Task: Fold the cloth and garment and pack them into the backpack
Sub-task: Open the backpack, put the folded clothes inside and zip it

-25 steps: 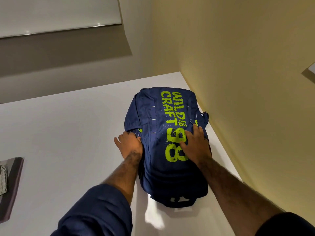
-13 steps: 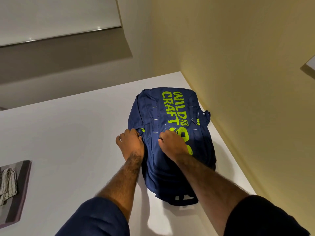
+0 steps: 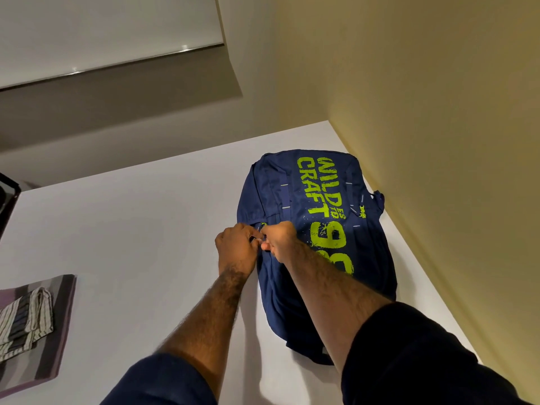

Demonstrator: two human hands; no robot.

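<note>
Table (image 3: 131, 229); left hand (image 3: 236, 247), right hand (image 3: 282, 239) on backpack (image 3: 368, 258)

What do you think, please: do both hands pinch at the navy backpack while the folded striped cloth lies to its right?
Not quite: in the head view the folded striped cloth lies to the left of the backpack. The left hand and right hand do pinch at the backpack.
</note>
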